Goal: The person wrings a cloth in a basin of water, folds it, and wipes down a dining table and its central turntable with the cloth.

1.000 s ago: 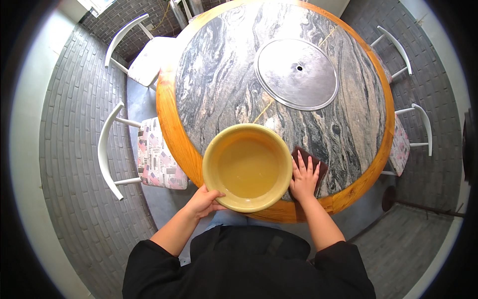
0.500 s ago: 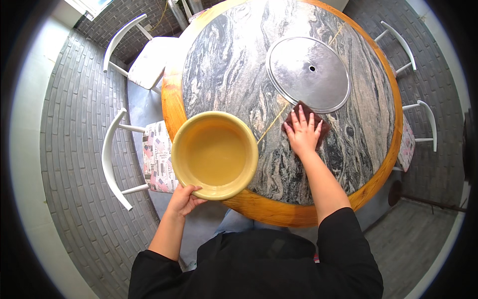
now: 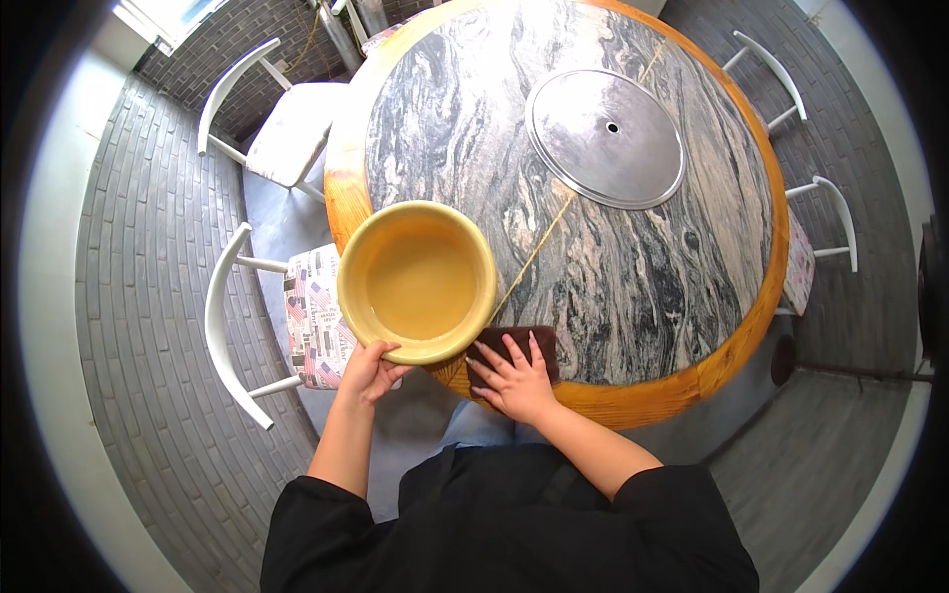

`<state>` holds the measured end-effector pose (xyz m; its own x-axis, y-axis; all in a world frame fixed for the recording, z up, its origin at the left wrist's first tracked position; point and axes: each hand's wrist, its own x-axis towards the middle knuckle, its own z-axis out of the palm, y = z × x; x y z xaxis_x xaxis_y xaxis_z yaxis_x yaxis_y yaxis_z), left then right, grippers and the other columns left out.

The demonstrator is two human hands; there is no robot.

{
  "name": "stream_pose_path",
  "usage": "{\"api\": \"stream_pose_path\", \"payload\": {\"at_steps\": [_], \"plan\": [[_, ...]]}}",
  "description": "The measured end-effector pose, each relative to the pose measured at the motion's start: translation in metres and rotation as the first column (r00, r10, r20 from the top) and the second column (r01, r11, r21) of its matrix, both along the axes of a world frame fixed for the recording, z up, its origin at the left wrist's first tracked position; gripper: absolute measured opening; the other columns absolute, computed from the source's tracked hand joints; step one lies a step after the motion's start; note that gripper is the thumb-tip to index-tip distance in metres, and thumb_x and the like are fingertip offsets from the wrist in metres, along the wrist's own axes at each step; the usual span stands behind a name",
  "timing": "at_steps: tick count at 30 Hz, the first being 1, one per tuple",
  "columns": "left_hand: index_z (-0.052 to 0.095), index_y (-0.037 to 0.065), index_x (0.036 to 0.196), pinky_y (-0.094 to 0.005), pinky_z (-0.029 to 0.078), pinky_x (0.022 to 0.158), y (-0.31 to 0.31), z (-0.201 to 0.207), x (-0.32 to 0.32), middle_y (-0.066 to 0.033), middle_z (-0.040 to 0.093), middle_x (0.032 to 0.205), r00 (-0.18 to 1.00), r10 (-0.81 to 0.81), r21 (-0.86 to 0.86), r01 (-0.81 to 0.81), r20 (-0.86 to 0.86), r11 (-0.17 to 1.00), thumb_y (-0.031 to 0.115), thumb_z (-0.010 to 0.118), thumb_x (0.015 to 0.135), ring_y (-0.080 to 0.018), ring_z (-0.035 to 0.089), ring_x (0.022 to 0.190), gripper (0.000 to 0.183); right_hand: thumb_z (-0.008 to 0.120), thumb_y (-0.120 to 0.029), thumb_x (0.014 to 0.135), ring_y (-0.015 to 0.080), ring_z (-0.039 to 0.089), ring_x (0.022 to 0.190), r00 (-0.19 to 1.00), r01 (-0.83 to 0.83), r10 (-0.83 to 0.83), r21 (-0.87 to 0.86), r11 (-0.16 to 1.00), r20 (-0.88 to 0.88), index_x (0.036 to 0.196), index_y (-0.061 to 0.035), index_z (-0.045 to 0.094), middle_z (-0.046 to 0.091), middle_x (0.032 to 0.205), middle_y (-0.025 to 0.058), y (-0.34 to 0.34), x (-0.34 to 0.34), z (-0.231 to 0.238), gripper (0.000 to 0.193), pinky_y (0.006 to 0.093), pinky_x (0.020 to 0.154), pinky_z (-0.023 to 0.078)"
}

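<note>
My left hand (image 3: 371,372) grips the near rim of a yellow basin (image 3: 478,259), thumb over the edge and fingers beneath. Murky yellowish liquid seems to fill the bottom of the basin, which overlaps the left edge of the round table. Flat on a dark brown cloth (image 3: 544,341) lies my right hand (image 3: 516,381), its fingers spread. The cloth rests at the near edge of the marbled stone tabletop (image 3: 633,306), partly over the wooden rim and close beside the basin.
A round metal lid (image 3: 633,163) with a small central hole lies on the far right of the tabletop. A yellow line runs across the stone. White chairs with patterned seats (image 3: 314,316) stand left and right of the table. Grey brick walls (image 3: 148,296) surround it.
My right hand has slid the cloth from beside the metal lid toward me and leftward, to the near table edge. My left hand still holds the basin.
</note>
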<state>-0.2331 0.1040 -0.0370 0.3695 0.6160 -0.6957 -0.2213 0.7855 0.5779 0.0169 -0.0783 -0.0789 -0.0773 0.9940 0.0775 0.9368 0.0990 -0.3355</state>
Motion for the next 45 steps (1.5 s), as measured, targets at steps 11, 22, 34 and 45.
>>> {"api": "stream_pose_path", "payload": {"at_steps": [11, 22, 34, 45], "plan": [[0.046, 0.001, 0.134, -0.0361, 0.069, 0.070, 0.011, -0.014, 0.007, -0.0204, 0.069, 0.117, 0.999, -0.029, -0.073, 0.026, -0.045, 0.997, 0.005, 0.056, 0.096, -0.0301, 0.077, 0.091, 0.040, 0.064, -0.062, 0.089, 0.0261, 0.033, 0.151, 0.998, -0.003, 0.000, 0.064, 0.998, 0.059, 0.139, -0.0383, 0.063, 0.046, 0.159, -0.0121, -0.023, 0.012, -0.005, 0.055, 0.0640, 0.124, 0.013], [0.042, 0.006, 0.143, -0.0386, 0.062, 0.083, -0.034, -0.013, 0.022, -0.0159, 0.070, 0.116, 0.993, 0.027, 0.025, -0.024, -0.116, 0.999, 0.052, 0.046, 0.107, -0.0272, 0.074, 0.099, 0.059, 0.050, -0.065, 0.098, 0.0285, 0.030, 0.153, 0.959, 0.227, -0.220, -0.020, 0.974, 0.177, 0.150, -0.0393, 0.052, 0.034, 0.167, -0.0116, 0.079, 0.130, -0.015, 0.059, 0.0674, 0.123, 0.008], [0.045, 0.001, 0.141, -0.0445, 0.047, 0.102, -0.226, -0.018, 0.100, -0.0225, 0.060, 0.130, 0.676, 0.101, 0.567, 0.517, -0.730, 0.641, 0.039, 0.066, 0.098, -0.0318, 0.060, 0.117, 0.061, 0.039, -0.071, 0.100, 0.0300, 0.025, 0.157, 0.893, 0.352, -0.332, -0.011, 0.936, 0.303, 0.156, -0.0406, 0.044, 0.026, 0.171, -0.0129, 0.168, 0.238, -0.024, 0.064, 0.0701, 0.122, 0.004], [0.027, -0.014, 0.153, -0.0599, 0.019, 0.124, -0.292, -0.046, 0.167, -0.0417, 0.010, 0.164, 0.168, 0.204, 0.236, 0.896, -0.964, 0.377, 0.063, 0.079, 0.077, -0.0577, 0.014, 0.152, 0.120, 0.047, -0.063, 0.100, 0.0335, 0.028, 0.154, 0.985, 0.042, -0.052, 0.061, 0.997, 0.165, 0.151, -0.0333, 0.053, 0.035, 0.167, -0.0062, 0.066, 0.163, -0.022, 0.059, 0.0702, 0.121, 0.004]]}}
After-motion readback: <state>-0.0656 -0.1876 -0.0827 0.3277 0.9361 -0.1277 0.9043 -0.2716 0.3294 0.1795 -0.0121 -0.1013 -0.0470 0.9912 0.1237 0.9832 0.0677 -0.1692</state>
